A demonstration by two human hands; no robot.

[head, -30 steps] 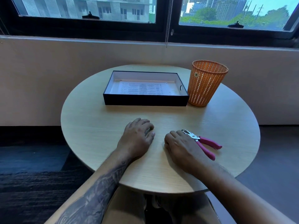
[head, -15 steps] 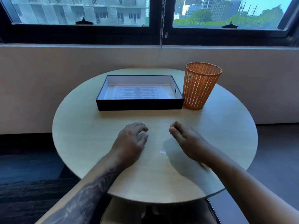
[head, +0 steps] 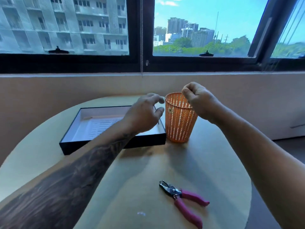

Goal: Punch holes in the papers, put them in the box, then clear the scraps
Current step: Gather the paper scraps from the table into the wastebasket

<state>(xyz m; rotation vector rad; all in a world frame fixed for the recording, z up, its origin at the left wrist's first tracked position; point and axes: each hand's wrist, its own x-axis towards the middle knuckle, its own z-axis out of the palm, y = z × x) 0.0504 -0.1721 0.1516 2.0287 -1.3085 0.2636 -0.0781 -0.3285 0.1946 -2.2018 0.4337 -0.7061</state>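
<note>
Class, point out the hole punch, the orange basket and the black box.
hole punch (head: 179, 194), head view, on the pivot where the pink handles meet.
orange basket (head: 179, 126), head view, on its front wall.
black box (head: 148, 140), head view, on its near wall.

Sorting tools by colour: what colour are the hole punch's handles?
Pink handles on the hole punch, clearest in the head view.

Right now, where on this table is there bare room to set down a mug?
Free: the near-left table in front of the black box, and the right side beyond the orange basket. Crowded: the box-basket corner under both hands, and near the hole punch and a white scrap.
</note>
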